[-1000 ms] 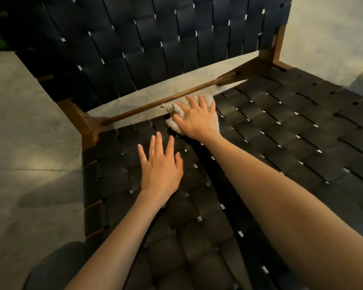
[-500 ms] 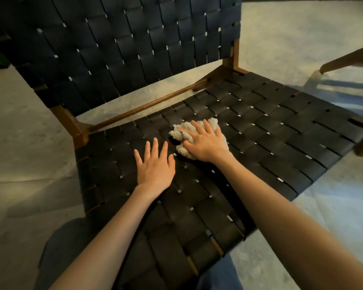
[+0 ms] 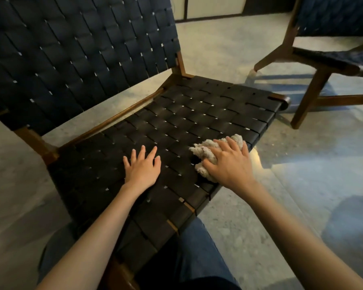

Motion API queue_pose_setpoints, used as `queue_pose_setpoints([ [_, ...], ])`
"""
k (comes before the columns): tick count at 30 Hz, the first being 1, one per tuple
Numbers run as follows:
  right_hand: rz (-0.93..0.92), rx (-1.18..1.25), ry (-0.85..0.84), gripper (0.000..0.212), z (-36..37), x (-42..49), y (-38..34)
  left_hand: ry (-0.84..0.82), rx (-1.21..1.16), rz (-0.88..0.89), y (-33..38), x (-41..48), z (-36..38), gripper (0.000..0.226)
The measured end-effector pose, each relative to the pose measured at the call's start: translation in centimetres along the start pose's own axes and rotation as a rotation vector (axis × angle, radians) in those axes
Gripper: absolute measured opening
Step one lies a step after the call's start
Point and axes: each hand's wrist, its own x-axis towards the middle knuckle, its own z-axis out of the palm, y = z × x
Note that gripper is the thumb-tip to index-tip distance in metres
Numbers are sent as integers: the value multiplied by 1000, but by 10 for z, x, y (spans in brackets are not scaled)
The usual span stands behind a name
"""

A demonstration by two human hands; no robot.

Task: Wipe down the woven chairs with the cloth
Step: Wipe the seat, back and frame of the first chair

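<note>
Right hand (image 3: 228,166) is gripping the bunched cloth (image 3: 203,154), pressing it onto the woven chair (image 3: 197,114) seat near the right edge; left hand (image 3: 142,167) is lying flat, fingers spread, on the seat.

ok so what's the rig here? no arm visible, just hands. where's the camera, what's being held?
No robot: these are a person's bare hands, filmed by one wide-angle camera on their head, looking forward and down. The left hand rests flat, fingers spread, on the dark woven seat of a wooden-framed chair. The right hand holds a crumpled pale cloth against the seat near its front edge. A second chair stands on the floor at upper right.
</note>
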Motion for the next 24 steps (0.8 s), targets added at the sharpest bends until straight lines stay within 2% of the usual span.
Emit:
queue_pose_setpoints([
  [3,119,-52,14,53,4,22,8,15,2,13,-1,1,1,50],
  [5,129,-81,-11,54,7,40,14,27,0,18,-1,4,2,50],
  [12,-137,-38,-138,54,42,114,-10,69,21,-42,5,35,5,54],
  [16,-243,6,-146,54,72,170,-47,109,68,-108,5,59,9,62],
  [24,-431,110,-122,52,111,277,-100,239,83,-120,5,107,11,60],
])
